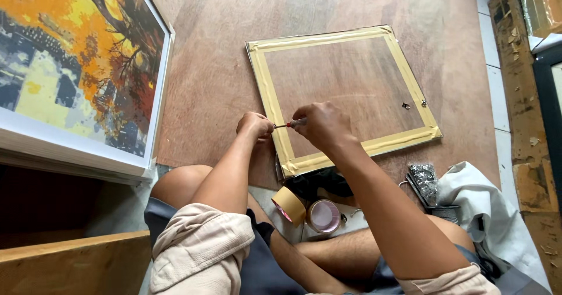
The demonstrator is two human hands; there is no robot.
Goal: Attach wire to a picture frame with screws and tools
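A picture frame (351,72) lies face down on a plywood sheet (222,49), its wooden back edged all round with tan tape. My right hand (322,125) grips a small screwdriver (288,124) with a red and clear handle, held level and pointing left at the frame's left edge. My left hand (254,125) is closed at the frame's left edge, right at the screwdriver's tip; what it pinches is hidden. Two small metal fittings (413,104) lie on the frame's back near its right side.
A framed orange and blue painting (76,60) leans at the left. Two tape rolls (307,210) lie by my legs, with a bag of small metal parts (424,181) and a white cloth (486,213) to the right. Worn boards (521,84) stand at the right.
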